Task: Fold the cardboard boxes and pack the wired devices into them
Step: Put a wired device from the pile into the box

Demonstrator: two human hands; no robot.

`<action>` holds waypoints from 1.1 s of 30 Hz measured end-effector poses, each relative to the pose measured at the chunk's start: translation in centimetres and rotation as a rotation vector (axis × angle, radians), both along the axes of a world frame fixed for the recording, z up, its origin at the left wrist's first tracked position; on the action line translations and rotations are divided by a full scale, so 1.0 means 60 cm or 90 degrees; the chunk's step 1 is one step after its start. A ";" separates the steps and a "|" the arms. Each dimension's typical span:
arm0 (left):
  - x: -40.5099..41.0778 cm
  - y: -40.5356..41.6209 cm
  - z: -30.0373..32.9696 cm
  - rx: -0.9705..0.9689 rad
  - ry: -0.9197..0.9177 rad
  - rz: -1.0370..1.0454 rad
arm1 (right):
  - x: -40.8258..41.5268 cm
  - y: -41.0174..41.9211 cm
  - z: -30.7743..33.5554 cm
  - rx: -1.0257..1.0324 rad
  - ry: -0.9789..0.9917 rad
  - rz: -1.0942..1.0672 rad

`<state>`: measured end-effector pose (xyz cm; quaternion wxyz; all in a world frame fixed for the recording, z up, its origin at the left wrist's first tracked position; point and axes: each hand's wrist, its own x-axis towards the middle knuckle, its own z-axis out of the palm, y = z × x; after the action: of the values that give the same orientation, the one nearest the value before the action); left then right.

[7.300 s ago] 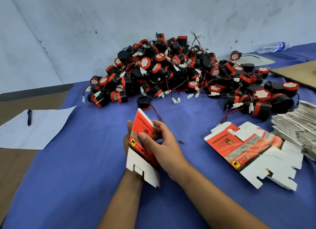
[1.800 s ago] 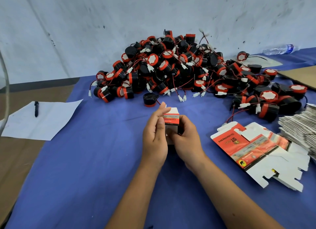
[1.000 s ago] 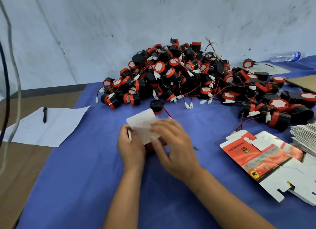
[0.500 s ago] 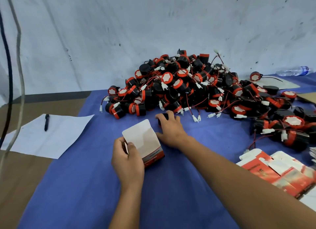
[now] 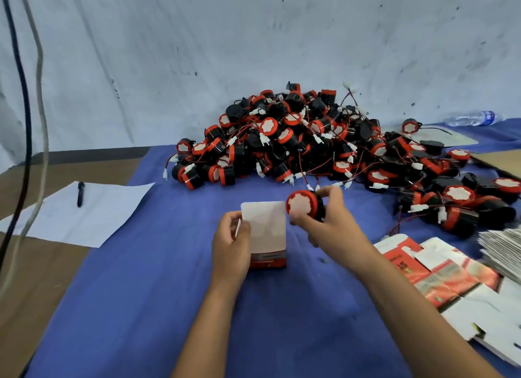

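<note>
— Report what lies at the far left.

— Two cables (image 5: 26,124), one dark and one grey, hang down along the left edge. Below them a white sheet of paper (image 5: 84,217) lies partly on the brown table (image 5: 36,279) and partly on the blue cloth (image 5: 158,293), with a black pen (image 5: 80,193) resting on it.

— Your left hand?

— My left hand (image 5: 231,248) has its fingers curled round the left side of the folded box (image 5: 266,234). The box stands on the cloth with its plain white flap up and a red band along its lower edge. I cannot tell whether the top is fully open from here.

— And the right?

— My right hand (image 5: 328,222) grips one device (image 5: 304,205), black with a red rim and a white face turned towards me. Thumb and fingers are curled round its body. It sits just beside the upper right corner of the box, outside it.

— Where is the stock?

— Behind my hands, against the pale wall (image 5: 253,39), a large pile of devices (image 5: 296,140) with red wires and white plugs spreads to the right across the cloth. At the right, flat unfolded boxes (image 5: 439,270) lie overlapped, red print and white flaps showing. A stack of flattened boxes (image 5: 504,250) sits at the right edge. A plastic bottle (image 5: 470,119) lies on its side at the back right, near a piece of brown cardboard (image 5: 501,160).
</note>
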<state>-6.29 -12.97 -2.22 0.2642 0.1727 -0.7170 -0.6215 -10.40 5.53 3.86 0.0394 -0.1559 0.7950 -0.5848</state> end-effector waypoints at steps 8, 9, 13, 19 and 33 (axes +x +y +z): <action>0.008 0.034 0.003 -0.036 0.041 -0.145 | 0.037 -0.055 0.039 0.186 0.111 0.176; 0.008 0.033 0.003 -0.057 0.040 -0.151 | 0.030 -0.053 0.034 0.287 0.155 0.148; 0.007 0.035 0.008 -0.073 0.026 -0.165 | 0.027 -0.050 0.007 0.481 0.241 0.121; 0.019 0.030 0.018 0.086 0.013 -0.228 | 0.028 -0.059 0.000 0.273 0.157 0.066; 0.013 0.033 0.016 0.083 0.018 -0.209 | 0.058 -0.062 0.007 0.598 0.482 0.002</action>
<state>-5.50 -10.98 -1.23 0.1576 0.0615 -0.6899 -0.7039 -6.89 1.82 4.28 -0.1806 -0.3204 0.9269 -0.0749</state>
